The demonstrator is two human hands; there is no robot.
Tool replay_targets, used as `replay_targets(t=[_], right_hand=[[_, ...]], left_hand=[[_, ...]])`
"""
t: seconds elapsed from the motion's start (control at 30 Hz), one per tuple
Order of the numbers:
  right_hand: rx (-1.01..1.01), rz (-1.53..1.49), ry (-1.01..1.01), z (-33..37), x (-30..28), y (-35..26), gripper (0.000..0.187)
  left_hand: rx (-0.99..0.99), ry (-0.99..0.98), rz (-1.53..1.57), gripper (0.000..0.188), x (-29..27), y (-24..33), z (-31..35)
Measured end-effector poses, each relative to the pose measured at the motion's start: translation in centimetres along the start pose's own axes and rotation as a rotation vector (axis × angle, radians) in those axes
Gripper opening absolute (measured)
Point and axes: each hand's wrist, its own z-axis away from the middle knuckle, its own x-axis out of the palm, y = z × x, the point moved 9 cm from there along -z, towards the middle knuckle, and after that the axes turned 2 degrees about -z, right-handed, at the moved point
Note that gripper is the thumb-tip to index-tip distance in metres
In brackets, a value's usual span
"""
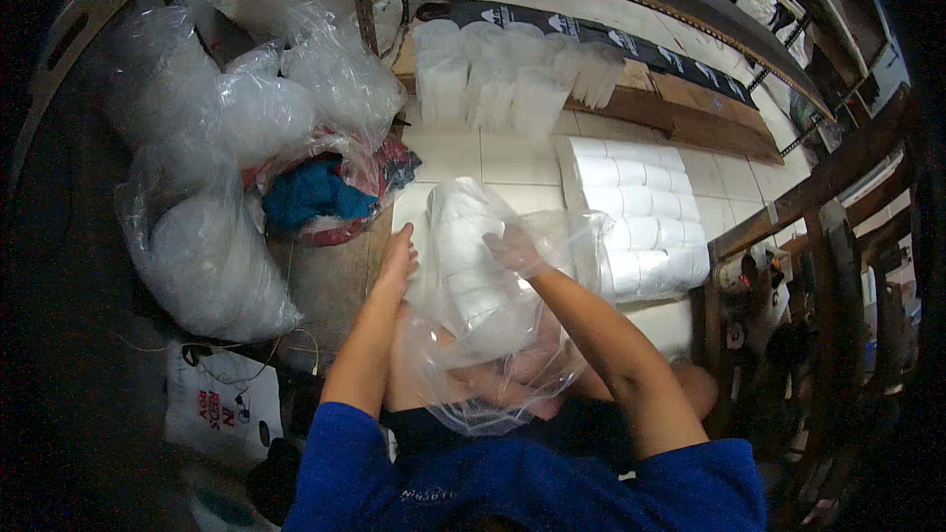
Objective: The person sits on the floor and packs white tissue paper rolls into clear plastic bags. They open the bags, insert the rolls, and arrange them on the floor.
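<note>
A clear plastic bag (483, 374) stands upright between my legs, with several white rolls (465, 227) stacked inside it. My left hand (398, 256) is at the bag's left side, its fingers apart and its palm turned toward the rolls. Over the right side of the rolls lies my right hand (514, 250), fingers stretched out, with loose film around it and the wrist. Whether that hand is inside the bag or outside it, I cannot tell. The bag's loose part spreads toward my lap and bulges to the right.
To the right sits a wrapped block of white rolls (641, 207). Stacks of translucent plastic sleeves (493, 74) rest against a wooden board (680, 123) ahead. Big filled plastic bags (222, 256) and a blue cloth (320, 195) are at left. Wooden slats (838, 276) stand close on the right.
</note>
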Motion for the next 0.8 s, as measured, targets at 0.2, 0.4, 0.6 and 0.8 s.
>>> replay_targets(t=[0.2,0.4,0.6,0.8], right_hand=[[0.040,-0.522,0.261,0.8,-3.8,-0.3,0.064],[-0.208,-0.438,0.155,0.4,-4.2,-3.3,0.054],[-0.531,0.242,0.227,-2.6,0.1,-1.1,0.039],[0.113,-0.242,0.256,-2.1,-0.8,1.4,0.093]], left_hand=[[-0.425,-0.101,0.088,0.040,6.8,-4.5,-1.6],[-0.434,-0.177,0.125,0.039,7.8,-5.0,-2.7],[-0.449,-0.266,0.095,0.038,8.7,-5.5,-2.6],[-0.429,-0.382,0.071,0.037,11.0,-5.6,-0.5]])
